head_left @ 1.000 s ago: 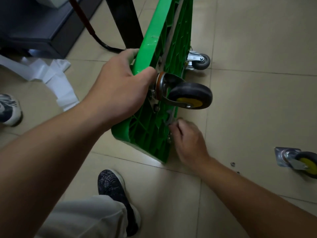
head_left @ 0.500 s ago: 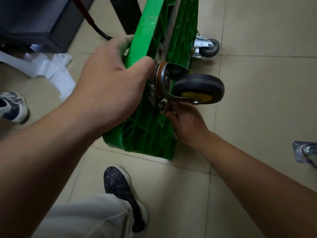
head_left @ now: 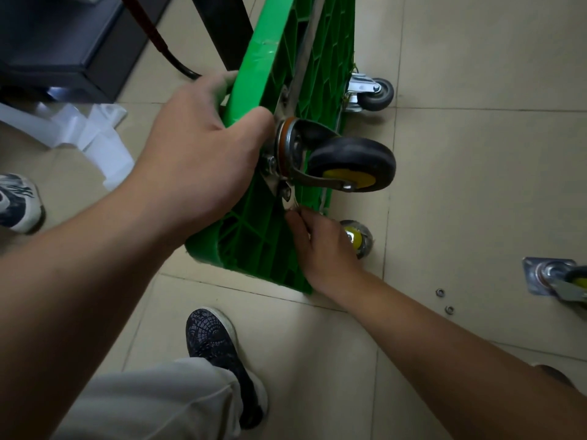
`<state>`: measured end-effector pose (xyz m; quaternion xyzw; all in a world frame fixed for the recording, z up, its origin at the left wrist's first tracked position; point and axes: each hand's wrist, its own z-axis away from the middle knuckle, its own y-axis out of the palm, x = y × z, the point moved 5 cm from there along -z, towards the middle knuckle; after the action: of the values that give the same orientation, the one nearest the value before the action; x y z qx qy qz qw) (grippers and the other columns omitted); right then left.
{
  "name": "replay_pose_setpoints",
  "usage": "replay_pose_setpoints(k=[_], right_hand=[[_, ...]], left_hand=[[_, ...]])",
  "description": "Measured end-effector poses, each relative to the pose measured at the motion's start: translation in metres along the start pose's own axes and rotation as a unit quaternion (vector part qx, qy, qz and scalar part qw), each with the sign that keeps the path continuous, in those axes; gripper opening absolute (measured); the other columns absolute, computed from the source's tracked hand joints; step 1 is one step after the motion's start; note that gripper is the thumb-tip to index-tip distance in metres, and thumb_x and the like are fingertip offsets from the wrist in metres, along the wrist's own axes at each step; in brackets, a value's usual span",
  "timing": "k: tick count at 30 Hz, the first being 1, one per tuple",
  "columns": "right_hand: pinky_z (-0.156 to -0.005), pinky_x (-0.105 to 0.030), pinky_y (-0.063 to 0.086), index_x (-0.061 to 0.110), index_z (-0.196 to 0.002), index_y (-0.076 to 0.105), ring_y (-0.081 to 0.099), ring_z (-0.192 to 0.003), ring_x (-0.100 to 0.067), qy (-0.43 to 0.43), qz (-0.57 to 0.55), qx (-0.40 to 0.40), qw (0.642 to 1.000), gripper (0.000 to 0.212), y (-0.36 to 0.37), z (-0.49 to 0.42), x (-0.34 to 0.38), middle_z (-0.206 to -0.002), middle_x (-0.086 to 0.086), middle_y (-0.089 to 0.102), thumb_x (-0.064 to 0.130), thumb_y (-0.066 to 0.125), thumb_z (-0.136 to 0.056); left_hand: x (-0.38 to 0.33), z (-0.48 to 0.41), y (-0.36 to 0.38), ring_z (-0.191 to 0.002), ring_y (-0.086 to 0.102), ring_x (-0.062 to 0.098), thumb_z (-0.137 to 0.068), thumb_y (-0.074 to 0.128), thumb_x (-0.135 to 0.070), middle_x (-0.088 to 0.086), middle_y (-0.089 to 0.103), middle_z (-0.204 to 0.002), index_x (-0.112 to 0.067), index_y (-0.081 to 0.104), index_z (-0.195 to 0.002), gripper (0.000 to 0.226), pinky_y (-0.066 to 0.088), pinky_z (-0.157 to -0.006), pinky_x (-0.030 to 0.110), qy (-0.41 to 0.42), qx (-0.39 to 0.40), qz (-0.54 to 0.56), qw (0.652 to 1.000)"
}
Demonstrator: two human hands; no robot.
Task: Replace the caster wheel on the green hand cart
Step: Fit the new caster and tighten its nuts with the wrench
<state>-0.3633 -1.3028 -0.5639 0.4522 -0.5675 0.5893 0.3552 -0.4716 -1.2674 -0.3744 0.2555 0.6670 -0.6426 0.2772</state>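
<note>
Gripping the cart edge with the left hand, pinching a small metal piece in the right hand, wheel just above the pinch; best fed in straight.

Our items: pale grey trousers; one dark net-patterned shoe, white sole; left hand and right hand bare.

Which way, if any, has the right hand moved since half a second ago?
Yes: the right hand has dropped slightly away from the mounted caster wheel, whose plate its fingers then touched.
</note>
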Motion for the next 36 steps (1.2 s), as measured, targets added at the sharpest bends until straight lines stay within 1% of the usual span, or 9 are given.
replay_pose_setpoints(k=[5,9,13,16,19,23,27,31,36], right_hand=[[-0.052,-0.028,0.032,0.024,-0.069,0.051,0.058,-0.061,-0.019,0.018,0.037,-0.012,0.999,0.049,-0.007,0.007,0.006,-0.06,0.009,0.053,0.056,0.034,-0.102],[-0.055,-0.035,0.038,0.02,-0.063,0.048,0.055,-0.058,-0.025,0.106,-0.012,0.006,0.994,0.062,0.002,0.02,0.021,-0.055,0.006,0.049,0.067,0.027,-0.098],[-0.069,-0.043,0.05,0.011,-0.075,0.063,0.064,-0.074,-0.033,0.187,-0.059,0.016,0.98,0.073,0.004,0.026,0.031,-0.067,-0.003,0.062,0.07,0.027,-0.097],[-0.064,-0.042,0.052,0.007,-0.075,0.064,0.066,-0.074,-0.037,0.193,-0.086,0.014,0.977,0.075,0.003,0.027,0.033,-0.071,-0.014,0.066,0.069,0.029,-0.097],[-0.058,-0.034,0.046,0.008,-0.075,0.065,0.065,-0.068,-0.029,0.161,-0.103,0.014,0.981,0.076,0.005,0.031,0.027,-0.068,-0.009,0.066,0.072,0.028,-0.096],[-0.049,-0.03,0.037,0.022,-0.067,0.054,0.05,-0.05,-0.01,0.1,0.007,0.007,0.995,0.063,-0.005,0.047,-0.004,-0.054,0.007,0.052,0.074,0.029,-0.092],[-0.053,-0.03,0.04,0.025,-0.074,0.05,0.048,-0.058,-0.011,-0.016,0.079,-0.061,0.995,0.049,-0.033,0.022,-0.009,-0.065,0.01,0.05,0.065,0.033,-0.097],[-0.07,-0.033,0.045,0.004,-0.088,0.063,0.06,-0.078,-0.021,-0.169,0.16,-0.033,0.972,0.049,-0.041,-0.014,0.007,-0.084,-0.002,0.066,0.051,0.049,-0.097],[-0.086,-0.05,0.051,-0.004,-0.112,0.067,0.065,-0.102,-0.04,-0.146,0.15,-0.015,0.978,0.043,-0.032,-0.034,-0.001,-0.109,-0.02,0.07,0.036,0.059,-0.098]], left_hand=[[-0.001,-0.001,0.0,-0.05,0.057,-0.007,-0.094,0.061,-0.022,-0.026,0.06,-0.054,-0.028,0.068,-0.109,0.018,0.039,-0.043,0.008,0.003,-0.008,0.008,1.0],[-0.002,0.001,-0.003,-0.055,0.056,-0.016,-0.094,0.061,-0.02,-0.017,0.062,-0.063,-0.03,0.065,-0.113,0.022,0.038,-0.047,0.003,0.006,-0.014,0.009,1.0],[-0.003,0.001,-0.002,-0.059,0.056,-0.018,-0.094,0.061,-0.024,-0.014,0.06,-0.077,-0.028,0.066,-0.124,0.031,0.038,-0.047,0.003,0.003,-0.016,0.0,1.0],[-0.003,0.001,-0.001,-0.059,0.057,-0.018,-0.093,0.061,-0.025,-0.015,0.061,-0.076,-0.028,0.066,-0.126,0.033,0.038,-0.046,0.003,0.002,-0.014,0.005,1.0],[-0.002,0.001,-0.001,-0.062,0.059,-0.016,-0.093,0.062,-0.025,-0.014,0.063,-0.08,-0.027,0.065,-0.128,0.035,0.039,-0.047,0.004,-0.002,-0.007,0.013,1.0],[-0.001,0.002,-0.002,-0.06,0.063,-0.009,-0.093,0.063,-0.024,-0.011,0.066,-0.08,-0.029,0.066,-0.126,0.033,0.04,-0.043,0.008,-0.006,0.008,0.031,0.999],[-0.001,0.001,-0.003,-0.061,0.064,-0.008,-0.093,0.063,-0.026,-0.014,0.066,-0.075,-0.033,0.066,-0.123,0.031,0.04,-0.043,0.007,-0.01,0.004,0.039,0.999],[-0.004,0.002,0.0,-0.057,0.064,-0.008,-0.095,0.062,-0.022,-0.022,0.067,-0.064,-0.03,0.067,-0.12,0.027,0.04,-0.042,0.007,-0.009,0.017,0.046,0.999],[-0.002,0.001,-0.001,-0.055,0.063,-0.006,-0.094,0.062,-0.021,-0.03,0.064,-0.061,-0.031,0.068,-0.115,0.024,0.039,-0.043,0.008,-0.004,0.014,0.031,0.999]])
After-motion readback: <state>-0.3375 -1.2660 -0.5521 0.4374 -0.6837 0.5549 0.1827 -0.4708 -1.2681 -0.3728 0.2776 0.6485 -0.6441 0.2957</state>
